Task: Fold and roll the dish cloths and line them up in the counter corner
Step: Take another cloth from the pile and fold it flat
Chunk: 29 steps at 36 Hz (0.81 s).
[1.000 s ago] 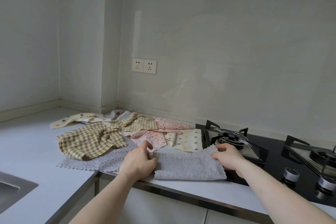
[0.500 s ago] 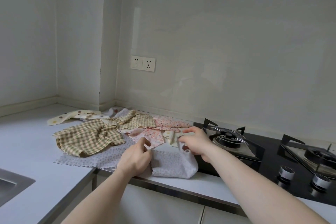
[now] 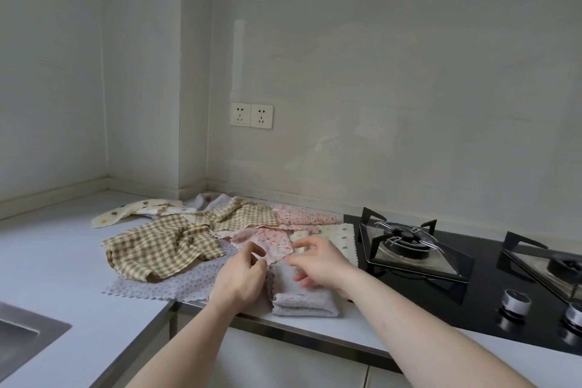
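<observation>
Currently both hands sit on the folded grey cloth [image 3: 304, 299] at the table [image 3: 56, 264] front edge. Left hand [image 3: 241, 280] pinches its left end; right hand [image 3: 318, 261], fingers loosely spread, touches the top. Long axis runs away from me; roll from either end. Corner lies far left.

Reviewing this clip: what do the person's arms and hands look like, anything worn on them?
Both forearms are bare right down to the bottom of the picture, with no sleeve in view. The left hand and right hand are ungloved, and no ring, watch or bracelet shows. The right hand is slightly motion-blurred.
</observation>
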### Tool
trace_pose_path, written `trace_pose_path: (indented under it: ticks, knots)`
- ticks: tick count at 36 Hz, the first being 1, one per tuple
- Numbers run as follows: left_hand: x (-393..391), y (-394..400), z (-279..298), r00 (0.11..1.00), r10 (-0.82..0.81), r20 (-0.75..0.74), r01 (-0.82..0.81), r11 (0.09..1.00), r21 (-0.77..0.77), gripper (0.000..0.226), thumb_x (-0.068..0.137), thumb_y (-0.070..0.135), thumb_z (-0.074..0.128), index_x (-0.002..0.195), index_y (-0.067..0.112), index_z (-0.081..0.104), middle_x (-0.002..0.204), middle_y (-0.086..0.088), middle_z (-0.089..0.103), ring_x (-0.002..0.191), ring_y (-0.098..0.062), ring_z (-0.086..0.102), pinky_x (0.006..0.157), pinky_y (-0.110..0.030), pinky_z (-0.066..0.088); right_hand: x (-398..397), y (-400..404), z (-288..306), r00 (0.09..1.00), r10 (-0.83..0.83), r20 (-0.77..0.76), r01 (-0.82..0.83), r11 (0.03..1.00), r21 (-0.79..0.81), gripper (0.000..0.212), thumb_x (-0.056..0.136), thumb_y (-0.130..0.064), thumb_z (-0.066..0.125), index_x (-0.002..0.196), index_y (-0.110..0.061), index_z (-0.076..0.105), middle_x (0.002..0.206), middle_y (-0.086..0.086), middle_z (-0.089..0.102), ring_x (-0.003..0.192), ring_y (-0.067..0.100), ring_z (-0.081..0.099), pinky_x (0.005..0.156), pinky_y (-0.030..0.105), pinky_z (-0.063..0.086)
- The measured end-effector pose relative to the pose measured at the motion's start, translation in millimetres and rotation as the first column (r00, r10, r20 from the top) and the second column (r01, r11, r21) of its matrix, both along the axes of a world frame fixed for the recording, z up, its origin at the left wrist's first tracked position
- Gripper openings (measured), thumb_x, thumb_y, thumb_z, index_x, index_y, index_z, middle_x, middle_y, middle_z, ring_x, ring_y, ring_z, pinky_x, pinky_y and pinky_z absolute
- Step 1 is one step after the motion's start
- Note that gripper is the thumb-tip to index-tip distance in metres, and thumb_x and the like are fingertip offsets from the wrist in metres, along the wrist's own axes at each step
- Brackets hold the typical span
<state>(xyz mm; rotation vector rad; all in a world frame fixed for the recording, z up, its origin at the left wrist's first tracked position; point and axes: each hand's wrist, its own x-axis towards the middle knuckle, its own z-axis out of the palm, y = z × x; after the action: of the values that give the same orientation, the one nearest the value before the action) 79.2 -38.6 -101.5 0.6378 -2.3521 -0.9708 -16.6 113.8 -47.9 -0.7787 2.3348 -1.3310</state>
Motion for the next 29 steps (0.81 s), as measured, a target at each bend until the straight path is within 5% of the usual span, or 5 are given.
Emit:
trace_pose_path:
  ticks: [4,13,20,24,29]
  knots:
    - [-2,1,1,1.000,-0.007,-0.010,0.007,1.000,-0.001,0.017,0.095,0.035,0.050,0.109,0.029,0.056,0.092,0.014,0.064,0.090,-0.014,0.062,0.082,-0.035,0.050,-24,26,-9,0.978,-0.121,-0.170,0.126,0.992,0.015,0.026,0.087,-0.025,0.072,0.112,-0.027,0.063,0.101,-0.004,0.070,0.084,0.012,0.069,0.079,0.028,0.056]
    - [-11,2,0,0.977,-0.032,0.209,0.069,0.982,-0.173,0.054,0.069,0.064,0.057,0.117,0.040,0.061,0.106,0.015,0.063,0.098,-0.014,0.062,0.086,-0.031,0.050,-31,40,-41,0.951,-0.139,-0.276,0.186,0.971,0.152,0.038,0.089,-0.053,0.065,0.121,-0.033,0.058,0.102,-0.020,0.064,0.101,0.009,0.061,0.086,0.028,0.046]
    - [-14,-2,-3,0.973,-0.050,0.226,0.086,0.985,-0.153,0.038,0.071,0.053,0.063,0.106,0.038,0.064,0.096,0.014,0.066,0.091,-0.013,0.061,0.079,-0.030,0.050,-38,30,-32,0.975,-0.082,-0.207,0.146,0.936,0.319,0.072,0.078,-0.066,0.064,0.136,-0.024,0.057,0.137,-0.004,0.058,0.125,0.021,0.055,0.099,0.035,0.044]
    - [-13,-3,-4,0.980,-0.104,0.172,0.115,0.992,-0.058,0.019,0.073,0.041,0.064,0.089,0.033,0.059,0.080,0.011,0.068,0.079,-0.011,0.063,0.066,-0.028,0.048,-45,31,-26,0.995,0.008,-0.100,0.025,0.944,0.328,0.037,0.077,-0.048,0.074,0.104,-0.022,0.076,0.113,-0.005,0.070,0.105,0.014,0.062,0.092,0.034,0.049]
    - [-13,-5,-5,0.980,-0.130,0.154,0.133,0.991,-0.010,0.026,0.066,0.041,0.063,0.090,0.034,0.056,0.077,0.010,0.071,0.078,-0.014,0.067,0.076,-0.036,0.056,-48,30,-35,0.994,-0.007,-0.110,0.035,0.967,0.251,0.020,0.071,-0.036,0.081,0.086,-0.029,0.071,0.102,-0.010,0.070,0.100,0.012,0.063,0.093,0.032,0.049]
